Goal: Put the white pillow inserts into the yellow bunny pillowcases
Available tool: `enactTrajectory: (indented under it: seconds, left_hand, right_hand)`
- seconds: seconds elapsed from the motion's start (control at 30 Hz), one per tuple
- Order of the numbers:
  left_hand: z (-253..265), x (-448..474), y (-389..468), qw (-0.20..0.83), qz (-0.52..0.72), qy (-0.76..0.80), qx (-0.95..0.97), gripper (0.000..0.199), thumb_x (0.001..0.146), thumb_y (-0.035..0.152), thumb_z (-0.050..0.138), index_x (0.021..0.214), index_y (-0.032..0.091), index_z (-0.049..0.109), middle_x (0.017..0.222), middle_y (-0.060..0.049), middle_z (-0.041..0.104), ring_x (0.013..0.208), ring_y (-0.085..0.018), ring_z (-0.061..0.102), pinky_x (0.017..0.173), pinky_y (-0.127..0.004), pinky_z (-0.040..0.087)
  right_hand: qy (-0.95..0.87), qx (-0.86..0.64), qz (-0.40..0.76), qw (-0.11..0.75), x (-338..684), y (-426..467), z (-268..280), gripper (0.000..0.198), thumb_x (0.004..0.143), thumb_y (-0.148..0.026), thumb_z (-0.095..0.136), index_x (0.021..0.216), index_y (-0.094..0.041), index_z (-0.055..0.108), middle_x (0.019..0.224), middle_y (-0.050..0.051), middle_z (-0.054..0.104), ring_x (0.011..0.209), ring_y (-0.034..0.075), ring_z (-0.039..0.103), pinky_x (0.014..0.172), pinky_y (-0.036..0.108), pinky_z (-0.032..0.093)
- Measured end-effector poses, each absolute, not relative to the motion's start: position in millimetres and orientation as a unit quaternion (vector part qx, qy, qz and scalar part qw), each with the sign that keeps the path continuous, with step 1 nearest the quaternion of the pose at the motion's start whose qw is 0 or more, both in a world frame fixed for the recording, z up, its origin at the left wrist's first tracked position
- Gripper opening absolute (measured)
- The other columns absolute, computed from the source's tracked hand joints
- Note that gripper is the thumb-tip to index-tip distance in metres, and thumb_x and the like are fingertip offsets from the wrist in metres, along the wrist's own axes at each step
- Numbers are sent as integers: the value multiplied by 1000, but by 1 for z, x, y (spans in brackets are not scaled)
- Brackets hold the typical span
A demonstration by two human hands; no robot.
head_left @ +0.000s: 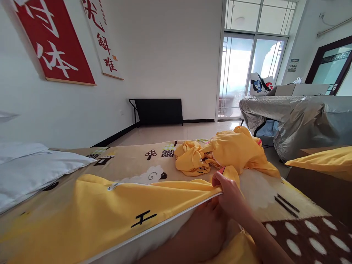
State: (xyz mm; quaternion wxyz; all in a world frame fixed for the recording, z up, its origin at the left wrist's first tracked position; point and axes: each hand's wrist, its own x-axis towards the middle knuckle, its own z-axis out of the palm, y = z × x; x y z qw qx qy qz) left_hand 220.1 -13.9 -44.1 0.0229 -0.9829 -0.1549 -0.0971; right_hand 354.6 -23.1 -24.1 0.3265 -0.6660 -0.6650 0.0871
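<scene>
A yellow cover (110,212) with black marks and a white zip edge lies stretched across the bed in front of me. My right hand (231,196) pinches its upper edge between thumb and fingers. My left hand (200,231) reaches in under that edge and is blurred and partly hidden by the fabric. Just beyond my right hand, the rest of the yellow fabric sits in a crumpled heap (233,150).
The bed has a beige sheet with sheep and mushroom prints (132,157). A white pillow (33,168) lies at the left. A brown spotted patch (302,238) is at the lower right. A silver-covered piece of furniture (297,113) stands to the right, with glass doors (239,73) behind.
</scene>
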Motion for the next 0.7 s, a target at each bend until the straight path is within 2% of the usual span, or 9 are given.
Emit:
enactTrajectory:
  seconds: [0.1, 0.3, 0.37, 0.47, 0.6, 0.7]
  left_hand:
    - [-35, 214, -16, 62, -96, -159, -981, 46, 89, 31, 42, 131, 13, 44, 136, -12, 49, 124, -27, 44, 105, -40, 33]
    - [-28, 200, -24, 201, -117, -170, -958, 46, 86, 16, 40, 131, 9, 45, 132, -13, 54, 120, -23, 49, 104, -32, 33]
    - [-32, 200, -24, 191, -119, -219, -949, 49, 86, 14, 38, 134, 12, 42, 132, -11, 54, 117, -23, 52, 101, -33, 37]
    - [-40, 203, -22, 151, -90, -277, -945, 48, 85, 16, 39, 133, 16, 45, 136, -10, 51, 119, -28, 51, 100, -40, 39]
    - [-41, 206, -20, 109, -38, -251, -961, 38, 87, 23, 42, 121, 17, 58, 136, -11, 50, 124, -31, 45, 105, -44, 35]
    - [-37, 204, -17, 68, -30, -234, -969, 39, 90, 26, 37, 122, 14, 56, 132, -13, 52, 122, -31, 47, 105, -42, 35]
  right_hand:
    - [-651, -662, 121, 350, 356, -21, -28, 32, 54, -3, 36, 78, -21, 44, 67, -2, 51, 64, 13, 43, 56, 21, 26]
    - [-657, -652, 163, 341, 356, -32, -18, 45, 57, -2, 38, 94, -22, 55, 76, 0, 56, 73, 15, 50, 62, 21, 32]
    - [-656, -654, 161, 342, 355, -34, -15, 43, 59, -4, 40, 94, -22, 57, 78, 1, 59, 76, 16, 52, 65, 22, 34]
    - [-658, -655, 161, 333, 357, -34, -14, 42, 61, -6, 44, 97, -22, 60, 82, 3, 62, 80, 18, 54, 68, 24, 36]
    - [-670, -651, 182, 307, 363, -34, -19, 52, 62, -8, 50, 111, -22, 61, 99, 6, 64, 95, 21, 54, 77, 26, 37]
    - [-679, -651, 177, 290, 366, -37, -18, 50, 62, -8, 52, 110, -21, 63, 105, 7, 63, 101, 22, 53, 79, 26, 36]
